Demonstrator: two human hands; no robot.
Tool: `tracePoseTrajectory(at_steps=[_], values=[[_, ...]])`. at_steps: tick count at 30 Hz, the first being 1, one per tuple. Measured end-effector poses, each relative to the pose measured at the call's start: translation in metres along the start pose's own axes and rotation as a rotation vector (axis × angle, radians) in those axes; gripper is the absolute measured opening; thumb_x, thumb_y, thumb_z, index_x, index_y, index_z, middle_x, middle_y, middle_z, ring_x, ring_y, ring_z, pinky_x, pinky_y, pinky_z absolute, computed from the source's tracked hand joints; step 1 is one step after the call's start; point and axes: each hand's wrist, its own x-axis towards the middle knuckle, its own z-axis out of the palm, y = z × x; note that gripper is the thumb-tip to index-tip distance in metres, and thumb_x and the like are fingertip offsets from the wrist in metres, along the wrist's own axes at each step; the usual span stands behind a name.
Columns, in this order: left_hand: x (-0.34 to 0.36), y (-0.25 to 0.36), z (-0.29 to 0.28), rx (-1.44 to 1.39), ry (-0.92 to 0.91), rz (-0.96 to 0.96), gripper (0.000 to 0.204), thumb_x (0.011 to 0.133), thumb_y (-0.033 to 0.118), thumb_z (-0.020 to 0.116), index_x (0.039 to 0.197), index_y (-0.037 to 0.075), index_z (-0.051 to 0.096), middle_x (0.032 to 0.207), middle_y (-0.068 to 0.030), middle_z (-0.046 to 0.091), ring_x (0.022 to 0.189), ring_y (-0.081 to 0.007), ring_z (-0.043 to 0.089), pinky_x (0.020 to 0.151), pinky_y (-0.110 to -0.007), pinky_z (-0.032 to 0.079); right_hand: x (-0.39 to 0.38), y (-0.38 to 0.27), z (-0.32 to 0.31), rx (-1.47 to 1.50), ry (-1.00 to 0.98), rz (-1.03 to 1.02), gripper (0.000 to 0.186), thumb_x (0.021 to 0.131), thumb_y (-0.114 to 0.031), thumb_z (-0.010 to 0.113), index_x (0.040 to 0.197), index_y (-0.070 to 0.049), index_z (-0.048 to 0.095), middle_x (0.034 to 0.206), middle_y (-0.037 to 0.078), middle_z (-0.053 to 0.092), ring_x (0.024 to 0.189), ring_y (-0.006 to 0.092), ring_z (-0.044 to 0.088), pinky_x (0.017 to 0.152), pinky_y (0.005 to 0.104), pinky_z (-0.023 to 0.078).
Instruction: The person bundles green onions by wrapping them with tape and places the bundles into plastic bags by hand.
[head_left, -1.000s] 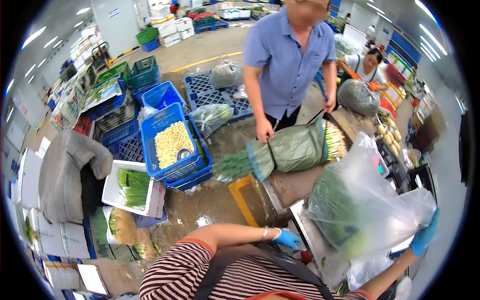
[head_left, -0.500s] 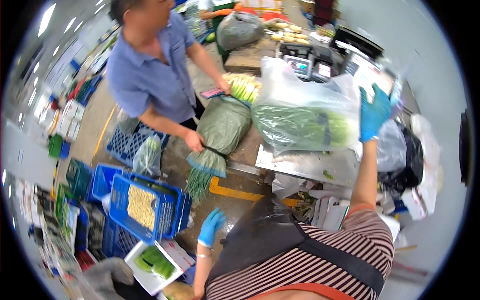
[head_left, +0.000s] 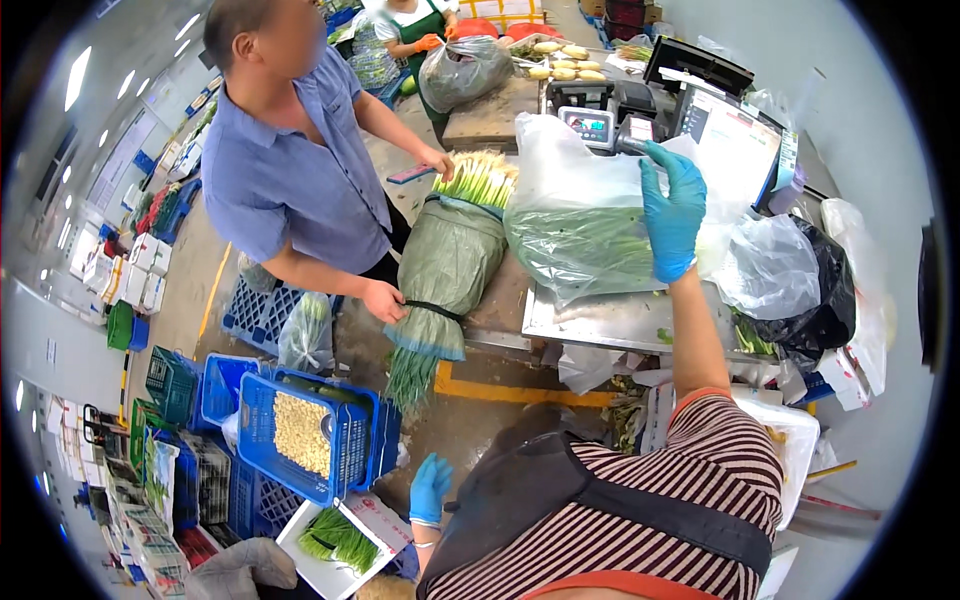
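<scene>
My blue-gloved right hand (head_left: 673, 205) reaches over a clear plastic bag of leafy greens (head_left: 585, 235) on the steel table, near the scale display (head_left: 586, 126). Its fingers are curved and apart; I cannot tell whether they touch the bag. My blue-gloved left hand (head_left: 431, 485) hangs low beside my dark apron (head_left: 505, 485), fingers loosely bent and apart, holding nothing visible. A person in a blue shirt (head_left: 290, 180) grips the tie of a green-wrapped bundle of scallions (head_left: 445, 250) with one hand and holds a narrow pink-and-blue item (head_left: 410, 174) by its root end.
Stacked blue crates (head_left: 260, 430), one holding pale peeled pieces, and a foam box of greens (head_left: 338, 545) stand lower left. A touchscreen (head_left: 728, 145) and loose plastic bags (head_left: 765, 260) are at right. A co-worker in a green apron (head_left: 405, 25) handles a grey bag behind.
My view has swung right. The bag of greens now lies on the steel table; my right hand has moved from its side to over its top. My left hand hangs lower, off the table.
</scene>
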Motion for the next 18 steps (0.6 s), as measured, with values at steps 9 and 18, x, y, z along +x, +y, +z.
tracePoseTrajectory(at_steps=[9, 18], values=[[0.001, -0.012, -0.011, -0.007, 0.006, -0.048, 0.044, 0.096, 0.026, 0.053, 0.136, 0.008, 0.048, 0.123, -0.0096, 0.060, 0.111, -0.0233, 0.059, 0.094, -0.034, 0.044, -0.026, 0.020, 0.008, 0.125, 0.065, 0.219, 0.016, 0.087, -0.006, 0.064, 0.101, -0.004, 0.069, 0.095, 0.010, 0.067, 0.088, 0.0228, 0.062, 0.083, 0.0329, 0.047], [0.001, -0.004, 0.000, -0.004, 0.038, -0.056, 0.044, 0.096, 0.027, 0.052, 0.135, 0.008, 0.049, 0.125, -0.0104, 0.059, 0.109, -0.0231, 0.060, 0.093, -0.034, 0.045, -0.038, 0.013, 0.008, 0.211, 0.031, 0.243, 0.017, 0.088, -0.004, 0.062, 0.102, -0.004, 0.069, 0.095, 0.008, 0.067, 0.087, 0.0193, 0.061, 0.083, 0.0308, 0.046]])
